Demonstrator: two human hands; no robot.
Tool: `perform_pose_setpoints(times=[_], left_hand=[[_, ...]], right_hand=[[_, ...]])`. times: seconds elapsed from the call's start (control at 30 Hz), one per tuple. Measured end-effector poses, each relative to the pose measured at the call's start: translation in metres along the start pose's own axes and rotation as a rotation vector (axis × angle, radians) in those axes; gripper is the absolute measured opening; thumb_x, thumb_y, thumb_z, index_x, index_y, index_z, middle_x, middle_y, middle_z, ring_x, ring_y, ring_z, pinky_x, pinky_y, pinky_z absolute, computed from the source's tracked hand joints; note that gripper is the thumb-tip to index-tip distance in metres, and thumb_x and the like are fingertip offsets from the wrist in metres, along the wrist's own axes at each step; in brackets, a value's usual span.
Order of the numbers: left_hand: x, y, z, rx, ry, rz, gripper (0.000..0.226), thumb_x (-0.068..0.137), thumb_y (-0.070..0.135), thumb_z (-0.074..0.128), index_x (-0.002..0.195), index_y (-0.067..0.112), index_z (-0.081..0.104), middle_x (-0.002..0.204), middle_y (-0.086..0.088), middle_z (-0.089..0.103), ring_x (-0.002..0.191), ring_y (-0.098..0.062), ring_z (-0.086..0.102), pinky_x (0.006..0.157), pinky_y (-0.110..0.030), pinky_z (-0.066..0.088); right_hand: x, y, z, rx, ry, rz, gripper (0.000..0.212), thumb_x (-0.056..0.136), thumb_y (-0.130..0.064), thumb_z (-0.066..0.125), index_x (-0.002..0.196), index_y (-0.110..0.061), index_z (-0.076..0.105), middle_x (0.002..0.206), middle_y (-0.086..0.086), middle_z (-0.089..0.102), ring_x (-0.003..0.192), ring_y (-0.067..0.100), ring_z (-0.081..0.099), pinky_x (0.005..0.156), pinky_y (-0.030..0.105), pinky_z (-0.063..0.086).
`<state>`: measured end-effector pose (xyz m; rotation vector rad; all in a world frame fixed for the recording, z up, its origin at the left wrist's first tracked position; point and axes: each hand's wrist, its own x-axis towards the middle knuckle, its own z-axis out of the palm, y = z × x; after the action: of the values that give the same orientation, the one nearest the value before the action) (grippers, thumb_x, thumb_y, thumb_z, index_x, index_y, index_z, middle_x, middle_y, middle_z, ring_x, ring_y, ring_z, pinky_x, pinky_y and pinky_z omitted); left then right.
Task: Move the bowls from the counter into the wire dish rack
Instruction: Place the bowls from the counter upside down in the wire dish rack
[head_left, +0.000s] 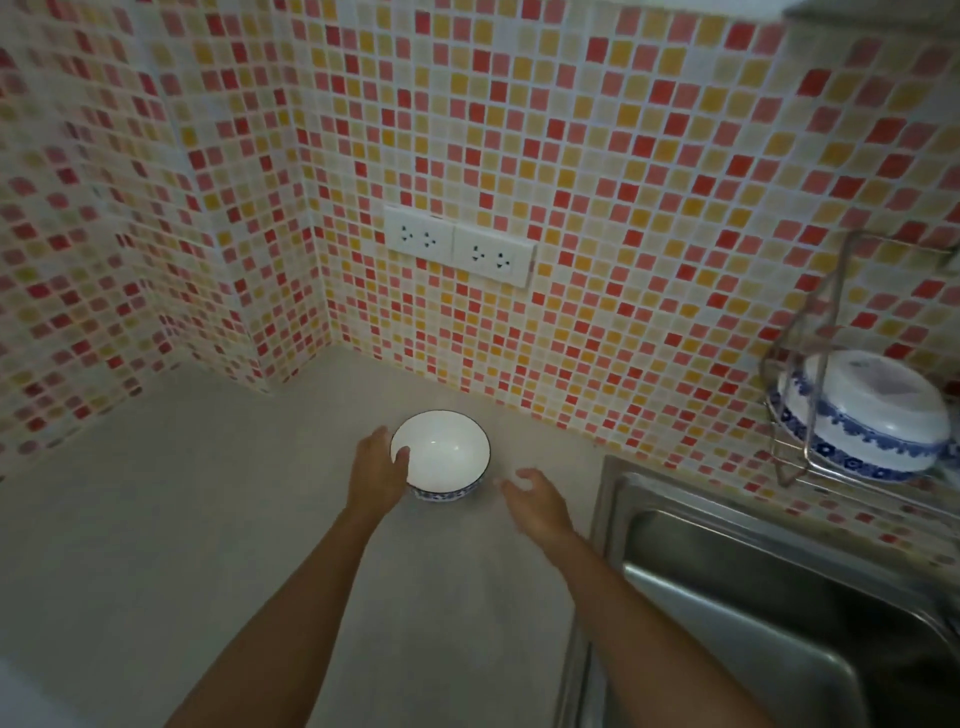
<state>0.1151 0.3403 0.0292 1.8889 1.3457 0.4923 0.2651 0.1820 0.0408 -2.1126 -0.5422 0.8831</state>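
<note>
A white bowl (441, 452) with a blue patterned outside stands upright on the pale counter (182, 519) near the tiled wall. My left hand (376, 470) is at the bowl's left rim, thumb hooked over the edge and fingers against the outer wall. My right hand (537, 501) hovers just right of the bowl, fingers curled and apart, touching nothing. At the far right the wire dish rack (789, 395) holds a white and blue bowl (867, 415) lying upside down.
A steel sink (753, 597) fills the lower right, below the rack. Two white wall sockets (460, 244) sit on the mosaic tile wall behind the bowl. The counter stretches left into a tiled corner.
</note>
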Motion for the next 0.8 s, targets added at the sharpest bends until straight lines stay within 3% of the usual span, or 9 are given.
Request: perform_pose_setpoints(times=[0.13,0.27,0.37,0.43,0.53,0.63,0.8], left_hand=[[0.017,-0.008,0.012,-0.114,-0.075,-0.183,0.065,0.095,0.027,0.052,0.144,-0.005,0.022,0.145,-0.027,0.037,0.133,-0.039,0.038,0.108,-0.043,0.032],[0.023,-0.015,0.024,-0.148,-0.119,-0.248,0.042,0.094,0.018,0.051,0.129,-0.005,0.045,0.131,-0.026,0.053,0.119,-0.039,0.051,0.095,-0.039,0.042],[0.024,-0.016,0.028,-0.208,-0.124,-0.292,0.039,0.09,0.008,0.045,0.127,-0.001,0.051,0.128,-0.023,0.056,0.116,-0.038,0.053,0.094,-0.038,0.044],[0.023,-0.015,0.029,-0.246,-0.109,-0.32,0.04,0.088,0.005,0.042,0.127,0.0,0.05,0.128,-0.022,0.055,0.115,-0.038,0.053,0.093,-0.039,0.044],[0.015,-0.012,0.031,-0.292,-0.061,-0.308,0.035,0.087,0.005,0.042,0.12,-0.003,0.05,0.122,-0.023,0.056,0.108,-0.038,0.054,0.087,-0.039,0.045],[-0.003,-0.005,0.031,-0.422,-0.058,-0.294,0.029,0.087,0.006,0.046,0.115,-0.002,0.046,0.114,-0.019,0.056,0.096,-0.03,0.053,0.076,-0.032,0.041],[-0.033,0.023,0.024,-0.631,-0.151,-0.299,0.031,0.091,0.032,0.055,0.108,0.01,0.041,0.11,-0.01,0.054,0.1,-0.028,0.056,0.085,-0.044,0.05]], right_hand=[[0.027,-0.008,0.027,0.061,-0.091,0.13,0.069,0.078,-0.052,0.067,0.134,-0.02,0.043,0.12,0.013,0.061,0.08,0.025,0.062,0.06,0.031,0.053],[0.043,-0.016,0.051,0.004,-0.091,0.157,0.06,0.075,-0.052,0.067,0.121,-0.017,0.049,0.11,0.013,0.067,0.086,0.03,0.069,0.068,0.04,0.06],[0.047,-0.017,0.063,0.047,-0.097,0.179,0.045,0.083,-0.037,0.062,0.12,-0.015,0.049,0.1,0.017,0.069,0.062,0.026,0.069,0.048,0.031,0.056],[0.046,-0.018,0.067,0.105,-0.118,0.218,0.039,0.087,-0.022,0.051,0.124,-0.012,0.046,0.094,0.02,0.071,0.054,0.023,0.065,0.043,0.025,0.051],[0.044,-0.018,0.067,0.177,-0.138,0.264,0.041,0.085,-0.009,0.04,0.126,-0.007,0.046,0.085,0.02,0.07,0.049,0.019,0.063,0.044,0.022,0.049],[0.031,-0.014,0.054,0.202,-0.133,0.229,0.044,0.083,-0.007,0.037,0.126,-0.007,0.045,0.089,0.024,0.07,0.051,0.02,0.062,0.048,0.025,0.048],[-0.017,-0.007,0.01,0.207,-0.113,0.09,0.039,0.085,-0.004,0.033,0.121,-0.015,0.042,0.077,0.016,0.069,0.053,0.02,0.062,0.05,0.025,0.046]])
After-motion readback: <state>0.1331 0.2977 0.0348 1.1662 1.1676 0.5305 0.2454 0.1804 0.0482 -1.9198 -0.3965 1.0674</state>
